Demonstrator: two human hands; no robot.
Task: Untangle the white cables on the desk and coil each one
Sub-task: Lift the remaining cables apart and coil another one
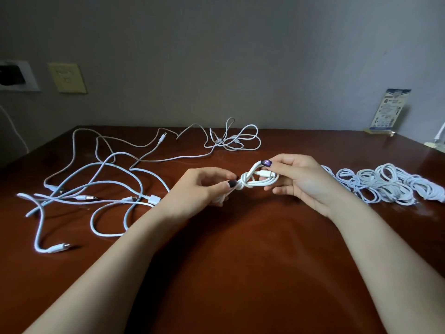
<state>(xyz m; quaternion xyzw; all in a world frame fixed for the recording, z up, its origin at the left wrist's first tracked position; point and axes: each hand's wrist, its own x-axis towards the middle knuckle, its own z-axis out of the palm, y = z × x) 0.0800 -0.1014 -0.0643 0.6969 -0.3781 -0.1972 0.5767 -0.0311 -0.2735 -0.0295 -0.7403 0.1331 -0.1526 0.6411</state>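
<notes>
Both hands hold one small coiled white cable (255, 180) above the middle of the brown desk (240, 249). My left hand (204, 189) pinches its left end, where the cable is wrapped round the bundle. My right hand (301, 182) grips the right side of the loop, thumb on top, with a connector showing by the fingers. A loose tangle of white cables (96, 184) sprawls over the desk's left part. A smaller tangle (234, 139) lies at the back centre. Several coiled white cables (385, 186) lie in a row at the right.
A printed card in a stand (390, 112) stands at the back right by the wall. A yellowish wall plate (67, 78) and a white socket frame (16, 75) are on the wall at left. A white object (439, 138) pokes in at the right edge.
</notes>
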